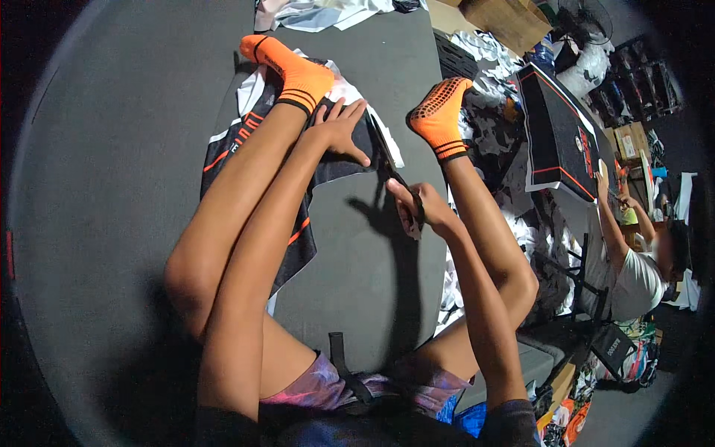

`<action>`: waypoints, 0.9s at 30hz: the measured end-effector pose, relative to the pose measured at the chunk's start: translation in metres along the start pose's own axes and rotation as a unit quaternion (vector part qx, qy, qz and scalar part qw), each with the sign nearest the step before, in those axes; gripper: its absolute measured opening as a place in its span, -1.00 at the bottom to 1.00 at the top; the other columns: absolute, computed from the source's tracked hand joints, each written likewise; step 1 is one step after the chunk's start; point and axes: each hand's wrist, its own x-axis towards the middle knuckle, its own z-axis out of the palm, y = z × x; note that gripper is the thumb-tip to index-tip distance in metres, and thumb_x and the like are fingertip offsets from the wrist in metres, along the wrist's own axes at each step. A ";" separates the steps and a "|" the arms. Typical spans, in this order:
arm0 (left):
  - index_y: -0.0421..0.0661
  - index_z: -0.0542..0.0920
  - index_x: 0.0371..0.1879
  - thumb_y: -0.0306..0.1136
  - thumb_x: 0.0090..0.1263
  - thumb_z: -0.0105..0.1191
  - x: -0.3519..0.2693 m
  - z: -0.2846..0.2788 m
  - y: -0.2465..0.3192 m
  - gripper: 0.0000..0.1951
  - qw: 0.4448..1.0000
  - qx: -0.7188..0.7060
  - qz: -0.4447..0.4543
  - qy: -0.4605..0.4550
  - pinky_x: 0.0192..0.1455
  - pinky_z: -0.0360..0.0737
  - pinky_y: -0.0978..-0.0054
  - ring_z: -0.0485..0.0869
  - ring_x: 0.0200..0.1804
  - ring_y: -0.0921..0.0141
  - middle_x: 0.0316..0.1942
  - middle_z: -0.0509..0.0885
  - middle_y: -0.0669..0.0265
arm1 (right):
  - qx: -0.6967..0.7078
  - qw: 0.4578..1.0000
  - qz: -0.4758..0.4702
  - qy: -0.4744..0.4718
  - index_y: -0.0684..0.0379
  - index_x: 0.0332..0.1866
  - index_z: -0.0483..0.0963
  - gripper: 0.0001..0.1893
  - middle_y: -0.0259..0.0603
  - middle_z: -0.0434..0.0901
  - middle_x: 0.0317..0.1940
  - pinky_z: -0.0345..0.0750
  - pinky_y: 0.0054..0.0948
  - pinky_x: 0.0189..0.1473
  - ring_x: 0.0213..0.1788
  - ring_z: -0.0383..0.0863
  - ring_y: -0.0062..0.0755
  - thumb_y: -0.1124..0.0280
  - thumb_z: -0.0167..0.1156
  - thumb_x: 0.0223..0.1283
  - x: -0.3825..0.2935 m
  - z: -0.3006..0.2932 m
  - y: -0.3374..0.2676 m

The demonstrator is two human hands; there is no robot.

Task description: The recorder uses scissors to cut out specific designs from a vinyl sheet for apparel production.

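A black printed fabric panel [285,262] with orange stripes and white edges lies on a grey surface, partly under my left leg. My left hand [341,131] rests on its upper part with fingers spread, pressing it flat beside my orange sock. My right hand [413,204] grips the handles of dark scissors [385,148]. Their blades lie along the panel's right edge, between the black cloth and a white strip [391,139]. How far the blades are apart cannot be told.
White fabric pieces [329,12] lie at the far edge. Scraps [486,56] are heaped right of the surface. Further right, a person [637,274] works at a table with a black and orange panel [558,134]. My socked feet flank the work area.
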 end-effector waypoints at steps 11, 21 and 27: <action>-0.01 -0.27 0.53 0.41 -0.37 0.36 0.001 -0.001 -0.002 0.48 1.000 0.004 0.002 -0.006 0.51 -0.25 -0.08 -0.30 0.58 0.24 0.58 -0.29 0.39 | -0.006 1.000 0.017 -0.010 0.55 0.18 0.34 -0.43 0.31 0.35 0.21 0.06 0.36 0.25 0.26 0.26 0.30 0.24 -0.29 0.32 0.004 -0.001 0.003; -0.01 -0.25 0.53 0.41 -0.39 0.36 0.002 -0.004 0.000 0.49 1.000 0.009 0.002 -0.004 0.51 -0.22 -0.10 -0.29 0.58 0.24 0.58 -0.29 0.39 | 0.008 1.000 0.025 0.004 0.54 0.15 0.35 -0.45 0.25 0.41 0.15 0.06 0.26 0.29 0.25 0.31 0.20 0.21 -0.20 0.32 0.002 -0.003 0.007; -0.02 -0.24 0.53 0.41 -0.37 0.35 0.000 -0.002 0.001 0.48 1.000 0.010 -0.003 -0.008 0.51 -0.22 -0.08 -0.29 0.58 0.24 0.58 -0.28 0.39 | 0.026 0.999 0.030 0.015 0.53 0.13 0.35 -0.46 0.20 0.46 0.11 0.07 0.17 0.32 0.23 0.34 0.12 0.18 -0.12 0.33 0.001 -0.004 0.005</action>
